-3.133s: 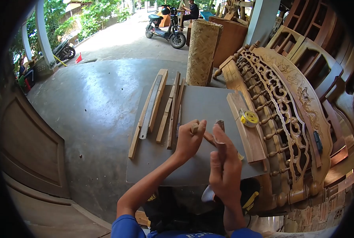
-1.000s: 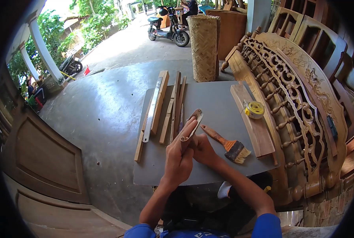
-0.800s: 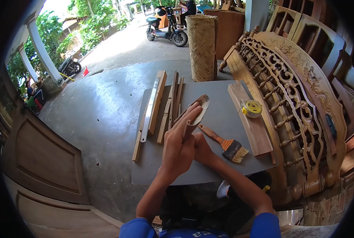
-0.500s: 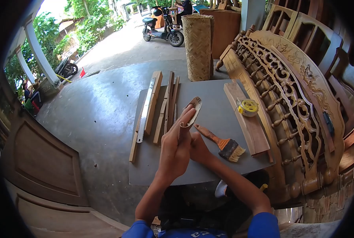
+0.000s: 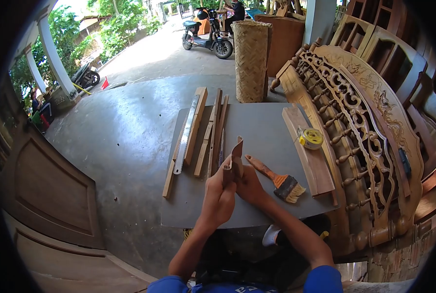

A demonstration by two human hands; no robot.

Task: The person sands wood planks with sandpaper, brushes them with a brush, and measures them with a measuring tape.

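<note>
Above the grey board point(image 5: 188, 207), my left hand point(image 5: 220, 195) and my right hand point(image 5: 249, 184) meet, both closed on a thin brown folded sheet point(image 5: 235, 154). It stands up between the fingers, edge on to me. A paintbrush point(image 5: 279, 180) with a wooden handle lies just right of my right hand. To the left lie a saw blade point(image 5: 184, 141) on a wood strip and several narrow wood sticks point(image 5: 205, 141). A yellow tape measure point(image 5: 310, 138) rests on a wooden block point(image 5: 309, 163) at the board's right side.
A carved wooden panel with spindles point(image 5: 342, 122) leans at the right. Behind the board stands a woven bamboo roll point(image 5: 251, 63). Wooden door panels point(image 5: 52, 190) are at the left. Farther back are a scooter point(image 5: 205, 41) and a seated person point(image 5: 235, 12).
The folded sheet has turned more edge on and sits slightly lower, between both hands. The surroundings have shifted slightly right in view.
</note>
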